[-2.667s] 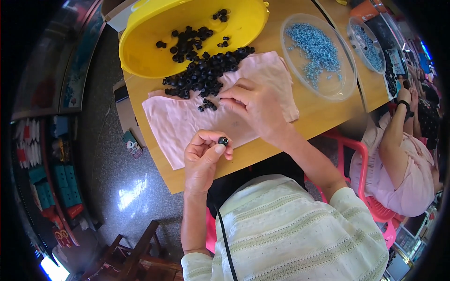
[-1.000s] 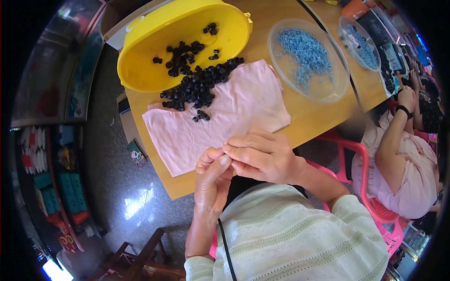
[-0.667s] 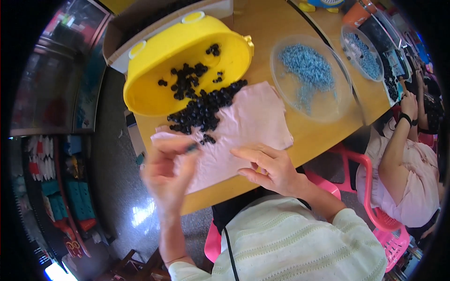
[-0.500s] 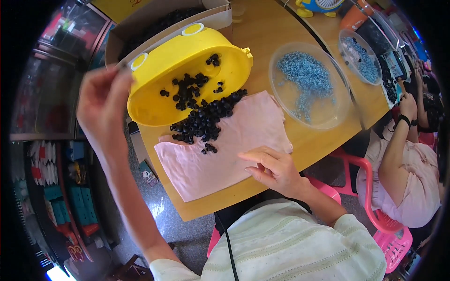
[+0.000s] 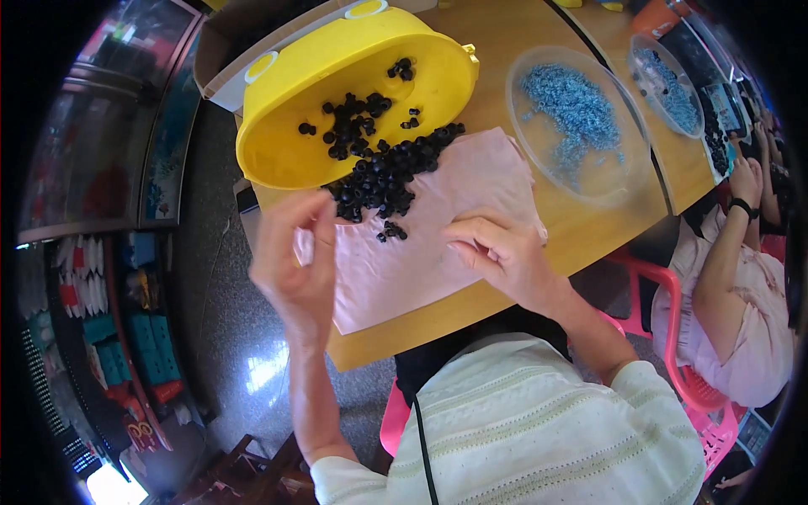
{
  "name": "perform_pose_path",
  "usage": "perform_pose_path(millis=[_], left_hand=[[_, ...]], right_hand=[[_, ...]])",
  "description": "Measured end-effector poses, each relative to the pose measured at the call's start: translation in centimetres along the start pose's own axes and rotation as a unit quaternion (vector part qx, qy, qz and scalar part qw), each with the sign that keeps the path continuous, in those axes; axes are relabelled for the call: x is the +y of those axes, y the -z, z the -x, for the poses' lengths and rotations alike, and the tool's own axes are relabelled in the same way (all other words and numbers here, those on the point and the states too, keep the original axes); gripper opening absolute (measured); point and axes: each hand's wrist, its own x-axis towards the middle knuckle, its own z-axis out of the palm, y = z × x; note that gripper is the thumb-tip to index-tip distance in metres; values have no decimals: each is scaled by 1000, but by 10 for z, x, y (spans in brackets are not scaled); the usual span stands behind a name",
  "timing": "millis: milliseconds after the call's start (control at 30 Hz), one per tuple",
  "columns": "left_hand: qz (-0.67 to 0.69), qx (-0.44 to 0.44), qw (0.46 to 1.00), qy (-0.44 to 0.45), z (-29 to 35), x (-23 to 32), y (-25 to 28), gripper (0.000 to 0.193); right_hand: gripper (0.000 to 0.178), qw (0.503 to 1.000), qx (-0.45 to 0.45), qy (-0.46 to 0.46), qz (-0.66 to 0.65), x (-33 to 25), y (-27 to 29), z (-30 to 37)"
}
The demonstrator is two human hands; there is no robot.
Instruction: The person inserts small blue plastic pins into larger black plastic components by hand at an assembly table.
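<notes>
Left hand (image 5: pixel 295 265), blurred, is near the black pieces (image 5: pixel 383 179); its grip cannot be determined. Right hand (image 5: pixel 515 259), narrowly curled, is over the pink cloth (image 5: pixel 412 282); contents unclear.

A light-brown table (image 5: pixel 581 231) carries a pink cloth (image 5: pixel 396 282), yellow tub (image 5: pixel 282 156) and clear dish (image 5: pixel 539 139).

Left hand (image 5: pixel 290 261) looks blurred, right hand (image 5: pixel 515 259) loosely curled.
</notes>
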Motion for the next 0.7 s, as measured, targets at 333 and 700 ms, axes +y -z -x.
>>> perform_pose_path(millis=[333,700], left_hand=[[56,-13,985,164,43,-5,-13,9],[26,-8,992,120,38,0,-21,11]], right_hand=[[14,999,5,-34,24,-8,5,-17],[16,969,5,49,243,4,-16,-96]])
